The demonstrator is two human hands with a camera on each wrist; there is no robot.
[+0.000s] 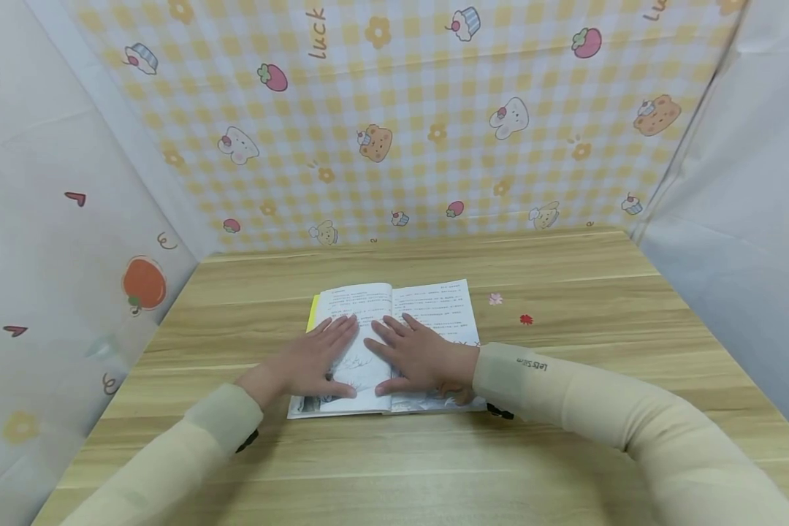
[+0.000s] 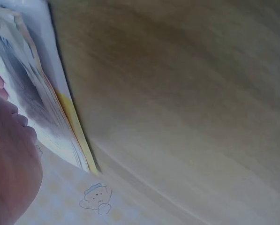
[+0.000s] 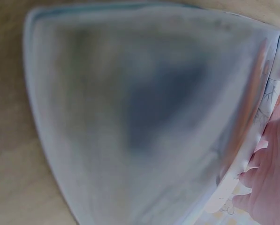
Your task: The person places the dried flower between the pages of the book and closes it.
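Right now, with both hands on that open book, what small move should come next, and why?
Perhaps draw the right fingers farther onto the right page: some tips reach past the gutter of the book, over the left page where the left fingers lie, so that might free the gutter.

an open book [image 1: 430, 292] lies on the table [image 1: 565, 277], roughly midway between its sides. the left hand [image 1: 315, 361] rests on the left page [image 1: 351, 301]; the right hand [image 1: 422, 358] lies mostly on the right page [image 1: 456, 321], partly over the left one. right of the book are two pieces, a nearer flower [image 1: 526, 319] and, behind and left of it, a farther flower [image 1: 495, 299]. a backdrop [image 1: 401, 88] stands behind, with a left panel [image 1: 59, 256] and right panel [image 1: 749, 168] alongside.
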